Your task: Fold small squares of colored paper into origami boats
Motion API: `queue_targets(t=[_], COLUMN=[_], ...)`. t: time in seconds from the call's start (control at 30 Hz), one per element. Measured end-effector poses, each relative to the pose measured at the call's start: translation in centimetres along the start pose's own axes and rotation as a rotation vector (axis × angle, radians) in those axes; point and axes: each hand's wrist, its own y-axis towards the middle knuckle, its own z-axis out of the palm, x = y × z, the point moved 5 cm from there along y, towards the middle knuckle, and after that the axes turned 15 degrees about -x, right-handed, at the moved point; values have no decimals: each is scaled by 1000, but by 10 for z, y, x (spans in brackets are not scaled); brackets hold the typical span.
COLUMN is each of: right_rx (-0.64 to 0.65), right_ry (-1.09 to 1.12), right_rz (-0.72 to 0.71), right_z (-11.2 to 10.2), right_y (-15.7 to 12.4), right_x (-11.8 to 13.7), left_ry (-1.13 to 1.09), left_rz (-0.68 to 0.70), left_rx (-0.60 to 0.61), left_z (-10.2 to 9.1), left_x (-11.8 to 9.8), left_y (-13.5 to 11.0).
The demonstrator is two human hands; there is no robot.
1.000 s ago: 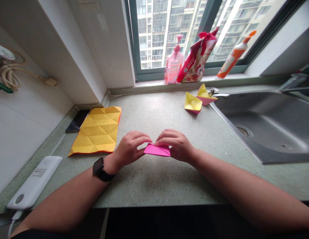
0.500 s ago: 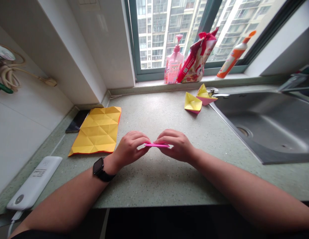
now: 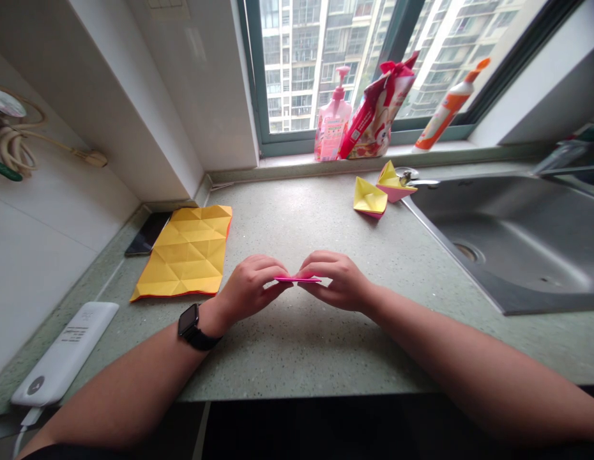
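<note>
A small folded pink paper [image 3: 297,279] is held edge-on just above the speckled green counter [image 3: 301,345]. My left hand [image 3: 251,287], with a black watch on the wrist, pinches its left end. My right hand [image 3: 335,279] pinches its right end. Both hands are closed on the paper, fingertips almost meeting at the middle. Only a thin pink strip of the paper shows between them.
A creased yellow paper stack [image 3: 189,250] lies at the left, beside a dark phone [image 3: 146,233]. A white power bank [image 3: 62,354] sits at the near left. Two folded paper boats [image 3: 371,198] stand by the steel sink [image 3: 508,236]. Bottles and a bag line the windowsill.
The pink paper, first tilted with its flat face showing, has been turned level and now shows only its thin edge. Both hands stayed in place.
</note>
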Motion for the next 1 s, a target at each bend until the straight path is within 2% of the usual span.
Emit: queue_targets(t=[0.2,0.53,1.0], right_rx=[-45,-10,-11], right_ry=[-7,35,9], right_rz=[14,49,40], right_z=[-4,-3,-5], right_y=[3,3,4], right_x=[2,0,-1], left_ry=[60,-54,-51], left_rz=[-23,-11,-16], left_rx=[-58,-48,-40], left_z=[-4,-2,1], left_x=[2,2,5], left_y=[1,2,0])
